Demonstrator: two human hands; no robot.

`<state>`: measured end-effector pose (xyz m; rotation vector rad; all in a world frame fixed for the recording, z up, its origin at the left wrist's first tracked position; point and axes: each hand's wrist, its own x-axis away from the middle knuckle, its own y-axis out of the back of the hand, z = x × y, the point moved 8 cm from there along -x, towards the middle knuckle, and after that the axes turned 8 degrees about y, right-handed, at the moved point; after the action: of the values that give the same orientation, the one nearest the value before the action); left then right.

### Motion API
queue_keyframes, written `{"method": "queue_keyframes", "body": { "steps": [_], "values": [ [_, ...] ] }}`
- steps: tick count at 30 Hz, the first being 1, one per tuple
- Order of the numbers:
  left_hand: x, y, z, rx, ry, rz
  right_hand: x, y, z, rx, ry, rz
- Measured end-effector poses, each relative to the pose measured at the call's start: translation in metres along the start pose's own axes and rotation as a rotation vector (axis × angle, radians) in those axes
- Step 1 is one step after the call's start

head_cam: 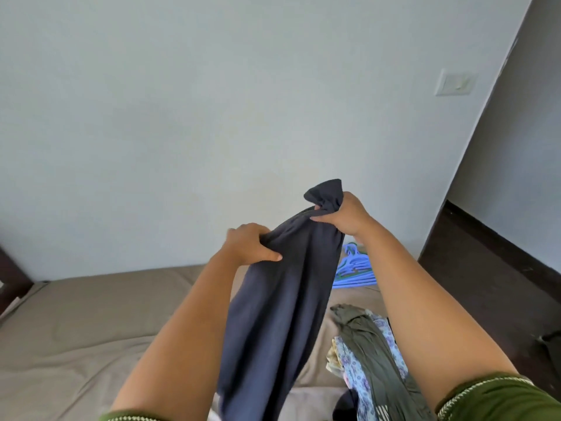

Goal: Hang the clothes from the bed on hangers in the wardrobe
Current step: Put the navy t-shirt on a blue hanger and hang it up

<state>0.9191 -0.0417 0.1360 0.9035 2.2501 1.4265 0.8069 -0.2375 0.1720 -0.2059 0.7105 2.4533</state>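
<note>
A tan bed point(91, 323) is spread across the lower left, from about 7 to 9 o'clock, and above it, near the centre, a dark navy garment point(273, 299) is held up in the air, its upper edge gathered and clenched by the left hand point(249, 243) and, slightly higher toward 1 o'clock, bunched in the closed fist of the right hand point(346, 215). At about 3 o'clock of the garment a stack of blue hangers point(353, 271) is seen lying on the bed, and at 5 o'clock a pile of clothes point(364, 354) is laid on the bed, topped by an olive piece over a blue floral one. A white wall switch point(455, 82) is mounted on the pale wall point(212, 101) toward 2 o'clock.
</note>
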Motion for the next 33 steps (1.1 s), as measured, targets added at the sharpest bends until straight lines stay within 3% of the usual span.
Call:
{"method": "queue_keyframes", "body": {
  "steps": [1,3,6,9,12,15,17,19,22,25,26,27,30,31,33],
  "values": [
    [0.0,0.007,0.006,-0.104,0.02,-0.055,-0.001,0.003,0.004,0.021,0.027,-0.032],
    [0.003,0.016,0.016,-0.038,0.057,-0.022,-0.003,0.005,0.002,0.018,0.003,-0.072],
    [0.012,0.02,0.018,0.219,0.066,0.166,-0.006,0.007,-0.01,0.022,-0.05,-0.06],
    [0.026,0.035,0.009,0.629,0.04,0.214,-0.007,0.008,-0.014,-0.019,-0.06,-0.023],
    [0.028,0.048,0.007,0.948,0.019,0.143,-0.006,0.019,-0.013,0.0,-0.097,-0.131],
    [0.025,0.051,0.005,1.212,0.101,0.038,0.001,0.041,-0.007,0.289,-0.238,-0.381],
    [0.018,0.047,0.003,1.338,0.207,-0.034,0.007,0.036,0.001,0.45,-0.333,-0.375],
    [0.011,0.04,-0.009,1.342,0.233,-0.044,0.003,-0.004,0.007,0.264,-0.292,-0.123],
    [0.005,0.024,-0.041,1.252,0.156,0.058,0.02,-0.082,0.035,-0.39,-0.241,0.334],
    [0.008,0.013,-0.059,1.323,0.101,0.291,0.017,-0.086,0.036,-0.538,-0.185,0.249],
    [0.007,0.013,-0.057,1.298,0.086,0.289,0.014,-0.083,0.032,-0.523,-0.164,0.225],
    [0.004,0.016,-0.051,1.217,0.066,0.199,0.012,-0.082,0.028,-0.471,-0.132,0.23],
    [0.01,0.048,-0.028,0.846,-0.019,-0.414,0.005,-0.082,0.022,-0.201,-0.055,0.246],
    [0.013,0.054,-0.022,0.792,-0.05,-0.506,0.003,-0.081,0.024,-0.162,-0.05,0.212],
    [0.005,0.043,-0.014,0.729,-0.074,-0.361,-0.002,-0.075,0.025,-0.218,-0.062,0.091]
  ]
}}
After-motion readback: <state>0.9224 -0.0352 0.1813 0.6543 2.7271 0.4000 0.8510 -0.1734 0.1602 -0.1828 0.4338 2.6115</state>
